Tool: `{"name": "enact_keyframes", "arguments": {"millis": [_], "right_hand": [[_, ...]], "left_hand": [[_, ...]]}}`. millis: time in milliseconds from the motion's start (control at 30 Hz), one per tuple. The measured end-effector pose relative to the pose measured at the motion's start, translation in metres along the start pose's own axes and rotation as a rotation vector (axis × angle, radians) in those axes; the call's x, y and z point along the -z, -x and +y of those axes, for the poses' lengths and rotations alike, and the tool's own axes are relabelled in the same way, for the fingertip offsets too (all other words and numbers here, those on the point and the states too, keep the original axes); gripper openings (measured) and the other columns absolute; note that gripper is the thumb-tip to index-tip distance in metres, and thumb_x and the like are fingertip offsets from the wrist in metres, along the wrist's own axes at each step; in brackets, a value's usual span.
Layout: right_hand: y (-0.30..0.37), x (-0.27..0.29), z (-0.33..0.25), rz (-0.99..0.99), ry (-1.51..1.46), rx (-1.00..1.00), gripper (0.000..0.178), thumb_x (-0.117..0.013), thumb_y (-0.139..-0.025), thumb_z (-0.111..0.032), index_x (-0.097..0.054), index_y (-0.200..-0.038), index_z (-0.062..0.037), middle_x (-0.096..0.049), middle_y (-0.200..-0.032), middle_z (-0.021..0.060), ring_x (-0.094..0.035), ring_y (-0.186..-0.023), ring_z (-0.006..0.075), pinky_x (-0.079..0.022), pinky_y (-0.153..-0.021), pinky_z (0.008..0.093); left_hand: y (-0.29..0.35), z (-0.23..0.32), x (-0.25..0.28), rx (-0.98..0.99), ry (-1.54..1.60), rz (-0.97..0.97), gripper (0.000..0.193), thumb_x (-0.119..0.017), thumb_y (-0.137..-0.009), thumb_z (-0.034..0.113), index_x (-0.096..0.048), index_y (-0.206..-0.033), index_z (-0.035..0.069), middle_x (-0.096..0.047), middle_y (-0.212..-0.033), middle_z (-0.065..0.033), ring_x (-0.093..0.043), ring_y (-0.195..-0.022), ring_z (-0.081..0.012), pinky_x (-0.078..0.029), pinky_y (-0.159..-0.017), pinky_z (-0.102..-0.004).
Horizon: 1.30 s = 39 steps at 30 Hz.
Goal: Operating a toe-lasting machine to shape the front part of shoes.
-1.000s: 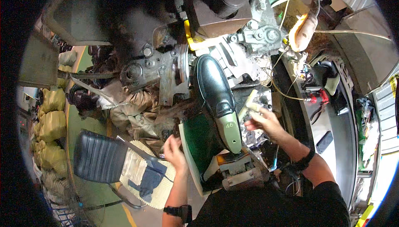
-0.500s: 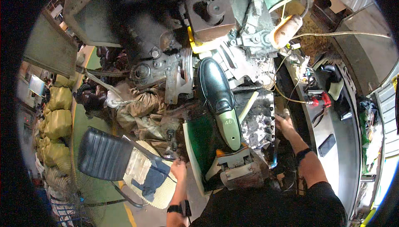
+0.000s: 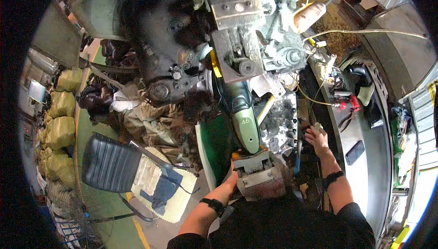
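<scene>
1. Find glossy black leather shoe (image 3: pixel 236 96) on smooth pale-green last (image 3: pixel 245 128), mid-view; toe hidden below dark boxy metal press head (image 3: pixel 228 50).
2. Runs lengthwise away from body, leaning slightly left toward toe; has heel end just above worn grey metal block (image 3: pixel 260 181).
3. Lies ahead and slightly right of bare left hand (image 3: pixel 233 175), nearer one; well left of bare right hand (image 3: pixel 318 142).
4. Can't tell left grip: partly hides behind block, near round orange knob (image 3: pixel 236 156).
5. Can't tell right grip: bends fingers at small pale knob-like piece (image 3: pixel 318 126), contact unclear.
6. Count one shoe, one last, one press head, one block, one orange knob, one pale piece, two hands.
</scene>
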State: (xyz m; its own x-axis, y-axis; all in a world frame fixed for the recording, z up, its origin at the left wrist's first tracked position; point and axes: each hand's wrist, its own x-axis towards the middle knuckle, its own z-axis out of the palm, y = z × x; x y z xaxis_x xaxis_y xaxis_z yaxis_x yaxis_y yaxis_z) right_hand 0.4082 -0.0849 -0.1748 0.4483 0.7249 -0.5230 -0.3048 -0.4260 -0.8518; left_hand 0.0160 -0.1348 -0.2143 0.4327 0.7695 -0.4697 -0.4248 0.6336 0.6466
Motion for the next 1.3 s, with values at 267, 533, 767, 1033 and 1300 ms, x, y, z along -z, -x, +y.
{"name": "enact_keyframes", "arguments": {"millis": [267,533,767,1033,1300], "right_hand": [[0.013,-0.014,-0.030,-0.137,-0.039,0.137,0.037,-0.063,-0.096,-0.026,-0.056,-0.121,0.0009,-0.067,-0.110,0.0126,-0.067,-0.090,0.0218,-0.055,-0.082,0.0351],[0.187,-0.090,-0.094,-0.366,0.161,0.851,0.054,-0.075,-0.088,-0.020,-0.055,-0.133,0.0027,-0.069,-0.112,0.0117,-0.066,-0.098,0.0197,-0.053,-0.090,0.0323],[0.261,-0.108,-0.035,-1.071,0.594,1.230,0.117,-0.088,-0.069,-0.026,-0.012,-0.155,0.0029,-0.017,-0.160,0.0243,-0.018,-0.149,0.0369,-0.017,-0.121,0.0444],[0.285,-0.074,-0.006,-0.624,-0.711,-0.418,0.067,-0.063,-0.082,-0.070,-0.053,-0.135,-0.0318,-0.055,-0.139,0.0011,-0.054,-0.124,0.0252,-0.045,-0.102,0.0564],[0.316,0.025,-0.035,-0.214,0.290,1.275,0.103,-0.086,-0.076,-0.031,-0.025,-0.152,0.0027,-0.032,-0.155,0.0232,-0.038,-0.141,0.0326,-0.033,-0.114,0.0483]], "left_hand": [[0.013,0.008,0.019,-0.142,-0.417,0.466,0.068,-0.078,-0.065,0.002,-0.056,-0.129,0.003,-0.066,-0.113,-0.0120,-0.062,-0.106,-0.0194,-0.048,-0.093,-0.0281],[0.163,0.140,0.043,-0.689,0.013,0.504,0.038,-0.065,-0.085,0.009,-0.059,-0.121,-0.002,-0.066,-0.111,-0.0108,-0.067,-0.092,-0.0214,-0.057,-0.079,-0.0359],[0.154,0.237,-0.111,-0.633,0.152,0.000,0.050,-0.053,-0.091,0.028,-0.054,-0.127,-0.006,-0.066,-0.113,-0.0216,-0.067,-0.096,-0.0315,-0.055,-0.089,-0.0443],[0.134,0.191,-0.206,-0.753,-0.066,-0.117,0.045,-0.072,-0.077,-0.004,-0.061,-0.121,-0.004,-0.070,-0.100,-0.0085,-0.066,-0.087,-0.0154,-0.053,-0.081,-0.0304],[0.068,0.151,-0.278,-0.157,0.147,-0.087,0.031,-0.071,-0.084,0.024,-0.066,-0.107,0.003,-0.071,-0.099,-0.0085,-0.068,-0.086,-0.0246,-0.056,-0.079,-0.0393]]}}
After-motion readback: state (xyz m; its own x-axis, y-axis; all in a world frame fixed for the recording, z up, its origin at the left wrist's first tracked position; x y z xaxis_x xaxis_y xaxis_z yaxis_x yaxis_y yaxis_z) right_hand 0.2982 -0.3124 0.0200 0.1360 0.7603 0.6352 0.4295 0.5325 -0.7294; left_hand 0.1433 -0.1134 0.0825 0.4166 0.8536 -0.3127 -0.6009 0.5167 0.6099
